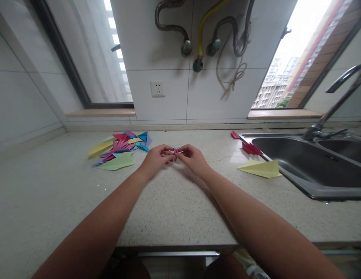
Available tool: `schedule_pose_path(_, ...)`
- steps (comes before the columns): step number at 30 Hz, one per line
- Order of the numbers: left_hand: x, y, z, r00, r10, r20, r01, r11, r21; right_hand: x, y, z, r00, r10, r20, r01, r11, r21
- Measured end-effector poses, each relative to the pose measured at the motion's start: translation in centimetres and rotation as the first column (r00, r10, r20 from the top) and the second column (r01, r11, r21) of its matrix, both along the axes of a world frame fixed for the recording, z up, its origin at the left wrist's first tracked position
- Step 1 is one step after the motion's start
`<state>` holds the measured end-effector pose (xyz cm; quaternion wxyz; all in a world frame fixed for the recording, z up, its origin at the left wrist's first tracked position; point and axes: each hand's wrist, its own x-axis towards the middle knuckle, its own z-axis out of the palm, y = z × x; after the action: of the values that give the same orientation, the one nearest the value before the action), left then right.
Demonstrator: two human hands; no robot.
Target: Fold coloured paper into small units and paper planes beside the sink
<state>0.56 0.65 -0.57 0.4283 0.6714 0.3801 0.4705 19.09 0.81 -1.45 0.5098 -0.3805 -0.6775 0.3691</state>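
The left hand [161, 155] and right hand [192, 155] are pinched nearly closed on a small pink folded piece [176, 152], probably paper, between them over the tabletop [171, 209]. Light, even fingertip pressure should keep its folds crisp. Leftward lies a paper pile [120, 146]; rightward, a yellow paper plane [260, 169] by the sink [296, 166].

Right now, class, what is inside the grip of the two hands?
A small pink thing shows between the left hand and the right hand. Fingers cover part of it, so its whole shape is hidden.
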Motion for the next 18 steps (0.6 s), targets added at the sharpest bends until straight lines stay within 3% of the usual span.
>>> schedule_pose_path(13,0.22,-0.12,0.21,0.995,-0.024,0.096,0.032,0.996,-0.078,0.22,0.07,-0.28,0.991,0.135,0.014,-0.135,0.991,0.001)
schedule_pose_path(18,0.05,-0.08,0.13,0.998,0.012,0.059,-0.01,0.999,-0.034,0.33,-0.06,0.02,0.993,0.057,0.103,-0.066,0.993,0.094)
